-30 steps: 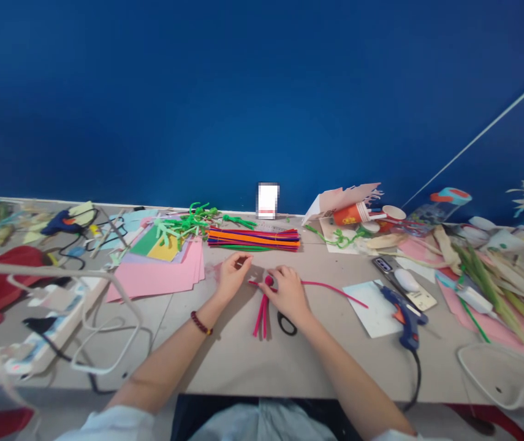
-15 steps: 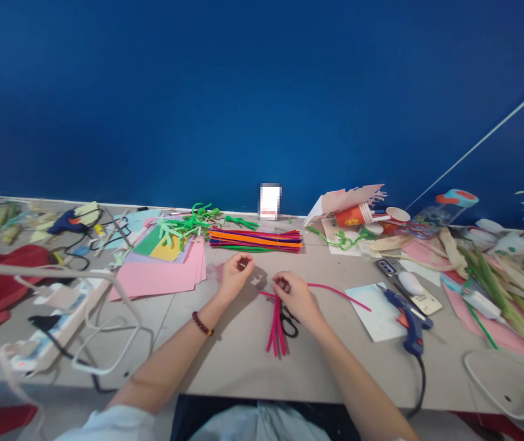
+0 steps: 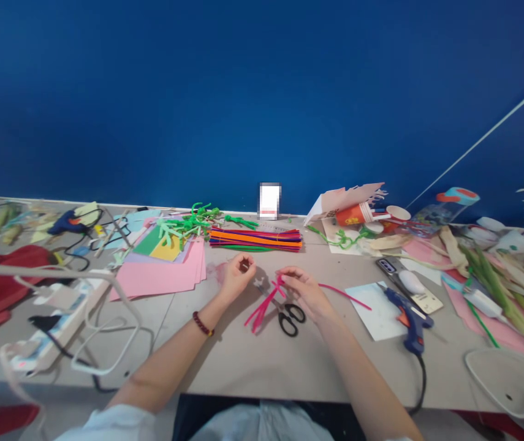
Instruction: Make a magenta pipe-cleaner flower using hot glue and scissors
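Several bright pink pipe cleaners, joined near the top into a small bunch [image 3: 264,308], dangle toward the lower left from the fingertips of my right hand [image 3: 305,290], which pinches them. My left hand [image 3: 238,275] is closed, thumb against fingers, just left of the bunch and apart from it; whatever is between its fingers cannot be made out. Black-handled scissors [image 3: 288,326] lie on the table below my right hand, blades partly behind the bunch. A single pink pipe cleaner [image 3: 347,296] extends along the table to the right, its near end hidden behind my right hand.
Beyond my hands lies a bundle of coloured pipe cleaners [image 3: 255,239]. Pink paper sheets [image 3: 158,278] and green pipe-cleaner pieces [image 3: 200,215] are at left, near a white power strip [image 3: 64,321]. To the right are a blue glue gun [image 3: 411,321], a phone [image 3: 387,267] and paper cups [image 3: 353,214].
My right hand has moved slightly right and turned the pink bunch, whose loose ends swung from hanging straight down to the lower left. More of the scissors shows. The left hand has barely moved.
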### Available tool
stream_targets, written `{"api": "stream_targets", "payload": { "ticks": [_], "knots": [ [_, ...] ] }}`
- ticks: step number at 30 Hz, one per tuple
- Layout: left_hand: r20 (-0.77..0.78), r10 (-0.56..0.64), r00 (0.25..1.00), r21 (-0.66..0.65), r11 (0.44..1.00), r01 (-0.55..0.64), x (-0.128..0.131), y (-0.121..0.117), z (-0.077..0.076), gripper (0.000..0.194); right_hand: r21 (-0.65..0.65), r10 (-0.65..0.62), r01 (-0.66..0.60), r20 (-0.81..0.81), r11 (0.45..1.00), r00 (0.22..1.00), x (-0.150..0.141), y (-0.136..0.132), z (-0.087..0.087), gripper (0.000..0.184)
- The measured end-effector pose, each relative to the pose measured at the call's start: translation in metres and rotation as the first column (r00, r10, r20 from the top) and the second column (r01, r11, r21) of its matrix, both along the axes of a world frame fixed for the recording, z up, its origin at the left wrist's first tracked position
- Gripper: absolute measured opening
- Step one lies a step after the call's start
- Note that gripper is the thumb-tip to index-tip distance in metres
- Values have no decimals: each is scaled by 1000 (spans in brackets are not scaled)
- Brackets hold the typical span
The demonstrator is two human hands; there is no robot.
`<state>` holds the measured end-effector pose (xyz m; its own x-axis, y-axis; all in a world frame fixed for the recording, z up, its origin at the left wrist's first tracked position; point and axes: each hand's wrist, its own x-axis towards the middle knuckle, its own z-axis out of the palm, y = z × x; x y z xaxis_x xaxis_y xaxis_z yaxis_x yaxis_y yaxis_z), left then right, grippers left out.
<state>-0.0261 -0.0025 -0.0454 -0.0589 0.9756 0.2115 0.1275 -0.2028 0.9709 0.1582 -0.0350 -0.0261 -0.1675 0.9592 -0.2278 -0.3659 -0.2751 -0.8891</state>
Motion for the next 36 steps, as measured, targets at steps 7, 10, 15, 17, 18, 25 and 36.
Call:
{"api": "stream_targets", "payload": {
  "ticks": [7,10,15,17,18,25,36],
  "knots": [
    [-30,14,999,26,1000,-13,1,0,-4,14,137,-19,30,-83,990,996,8,0,2,24],
    [-27,12,1000,30,999,-11,0,3,-8,21,138,-50,58,-62,989,997,11,1,0,23],
    [-27,-10,1000,35,999,11,0,3,-8,25,149,-91,100,-61,984,994,12,4,-1,20],
    [-23,-24,999,31,999,25,0,2,-6,25,155,-119,124,-42,980,992,12,5,-2,20],
    [-22,-30,999,24,999,30,0,1,-5,26,160,-130,135,-36,978,991,12,5,-3,20],
    [-30,-34,999,14,999,34,-1,1,-7,25,184,-107,111,-32,977,994,14,7,-5,17],
    [-29,-26,999,-4,1000,25,1,2,-7,17,172,-100,112,-80,979,992,14,7,-2,16]
  ]
}}
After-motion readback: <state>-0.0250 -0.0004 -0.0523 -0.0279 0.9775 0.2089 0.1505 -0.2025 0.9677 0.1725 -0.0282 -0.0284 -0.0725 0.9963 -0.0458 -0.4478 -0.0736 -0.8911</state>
